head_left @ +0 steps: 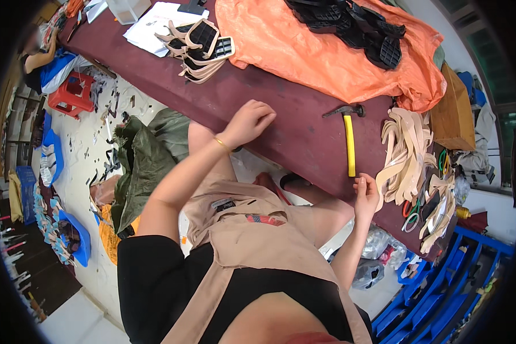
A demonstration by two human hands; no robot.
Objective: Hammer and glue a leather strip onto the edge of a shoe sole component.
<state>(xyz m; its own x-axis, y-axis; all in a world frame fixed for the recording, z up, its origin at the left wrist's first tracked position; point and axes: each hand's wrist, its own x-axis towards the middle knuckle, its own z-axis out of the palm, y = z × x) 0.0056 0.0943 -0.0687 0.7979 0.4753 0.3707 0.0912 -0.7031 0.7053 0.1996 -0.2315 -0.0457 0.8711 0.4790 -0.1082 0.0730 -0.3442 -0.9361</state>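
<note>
Both perhaps empty — left hand (250, 122) over table (304, 123), right hand (366, 196) near hammer (350, 146).

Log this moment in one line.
left hand: over table | right hand: near yellow-handled hammer and beige strips | hammer: on table, unheld
</note>
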